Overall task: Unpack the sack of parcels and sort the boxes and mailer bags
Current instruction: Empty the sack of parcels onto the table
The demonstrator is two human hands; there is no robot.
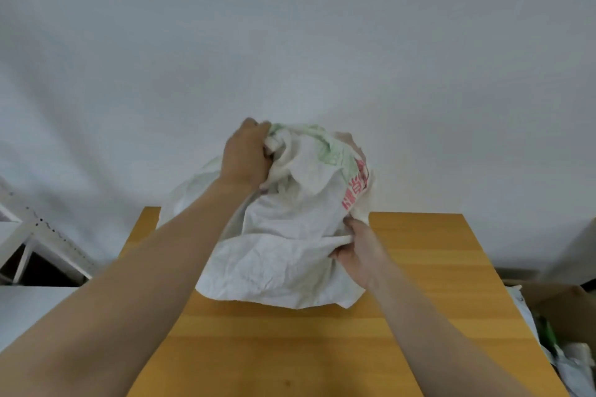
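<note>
Nearest to me it's just bare wood on the table (290, 348), nothing unpacked onto it as far as I can see. Off the right edge there's an open cardboard box (558, 296) with what look like white and green mailer bags (574, 371) inside, so my guess is that's one of the sorting spots.

The right hand (358, 251) is clamped on a fold low down on the sack's right side, fingers curled into the fabric. I reckon that's the anchor, so the thing doesn't slide while the top gets worked.

The sack (283, 251) itself is a white woven one with green and red print. It sits across the middle of the table toward the far edge, crumpled and slumped. Can't see any parcels, the fabric hides whatever's in there.

Further up, the left hand (246, 151) has a fistful of the bunched top, probably to lift or open the mouth.

Past the left edge there's a white metal rack (32, 235), and behind everything a plain white wall (290, 26).
</note>
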